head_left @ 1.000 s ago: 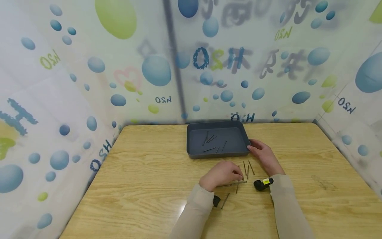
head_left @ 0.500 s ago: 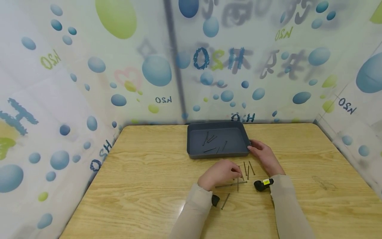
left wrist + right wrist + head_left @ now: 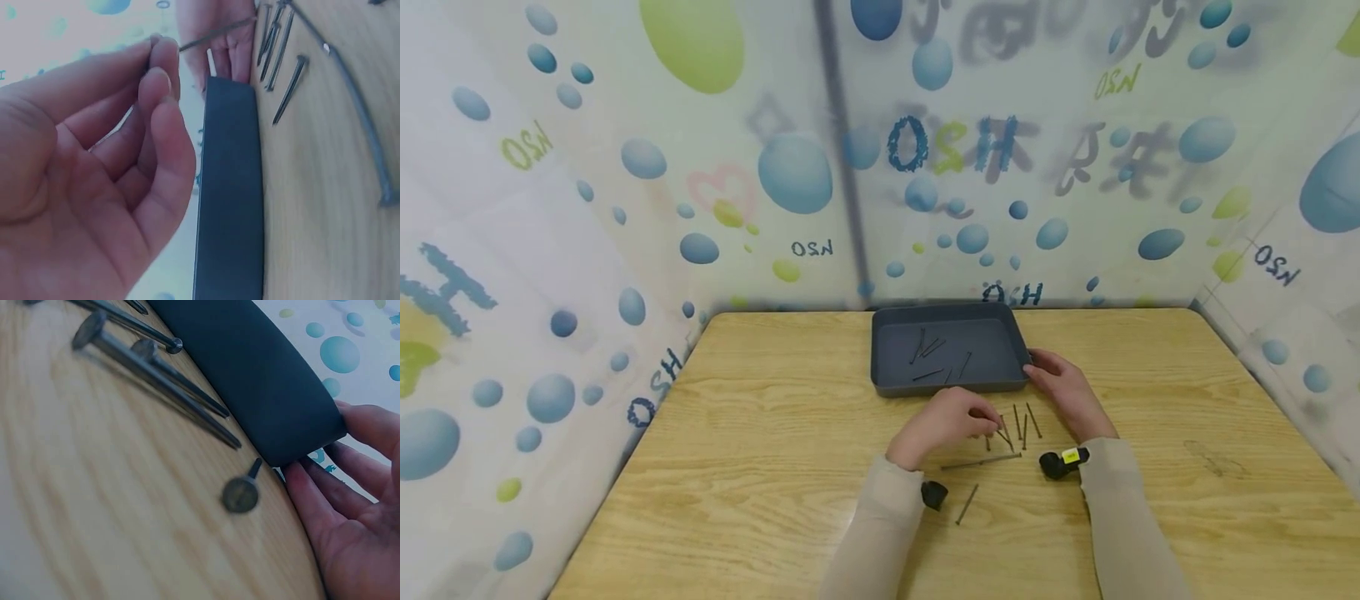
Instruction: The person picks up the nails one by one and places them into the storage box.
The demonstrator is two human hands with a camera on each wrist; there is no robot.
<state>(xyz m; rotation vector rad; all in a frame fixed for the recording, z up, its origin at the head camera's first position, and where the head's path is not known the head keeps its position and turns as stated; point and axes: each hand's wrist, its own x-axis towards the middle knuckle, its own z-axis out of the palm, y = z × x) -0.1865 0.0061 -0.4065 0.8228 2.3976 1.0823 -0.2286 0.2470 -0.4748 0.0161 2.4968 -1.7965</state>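
Observation:
My left hand (image 3: pixel 943 423) pinches a thin dark nail (image 3: pixel 215 34) between thumb and fingertips, just above the table in front of the tray. The nail points away from the fingertips toward the right hand in the left wrist view. At the right end of the grey tray (image 3: pixel 910 389), my right hand (image 3: pixel 1066 396) holds the near corner, thumb and fingers against its wall. Several nails lie inside the tray. More loose nails (image 3: pixel 156 375) lie on the wood between the two hands, heads showing clearly in the right wrist view.
Two nails lie end to end near the left hand, one a long nail (image 3: pixel 365 119). A single nail (image 3: pixel 967 504) lies closer to the front. The wooden table (image 3: pixel 760 433) meets a patterned wall (image 3: pixel 790 275) behind the tray.
My left hand has lifted and moved left and slightly toward the tray, taking a nail up from the group on the table. The right hand stays at the tray's corner.

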